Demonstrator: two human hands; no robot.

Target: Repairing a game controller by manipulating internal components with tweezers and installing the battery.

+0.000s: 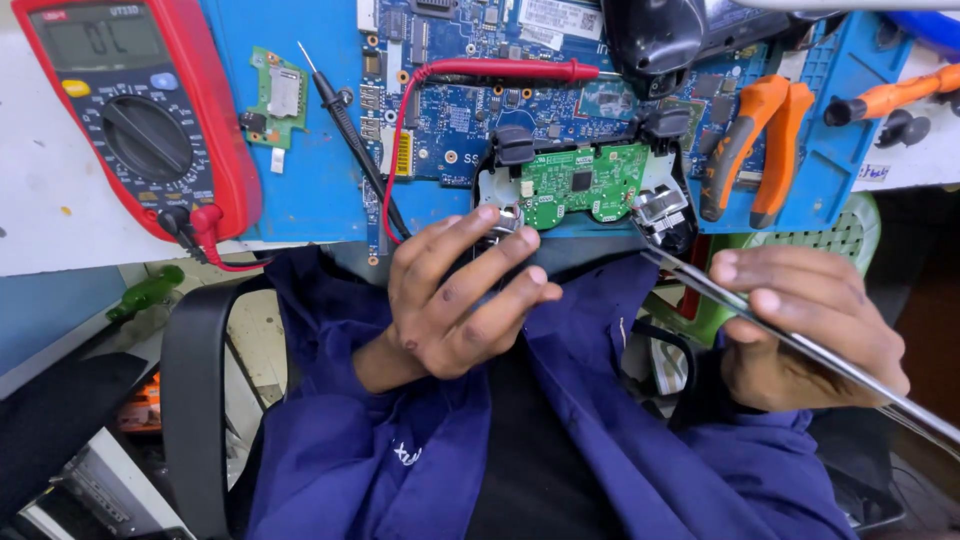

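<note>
Closest to the body: left hand (455, 300) gripping the near edge of an opened game controller (585, 185), right hand (800, 325) pinching metal tweezers (800, 345), tips at its right grip. Further back: blue motherboard (470, 90), orange pliers (750, 145), red multimeter (135, 110) far left.

Two bare hands, left hand (455, 300) and right hand (810, 330), no gloves or rings seen, long dark-blue work-coat sleeves (360, 450) bunched at wrists, small white embroidered marking on left sleeve, black garment underneath
</note>
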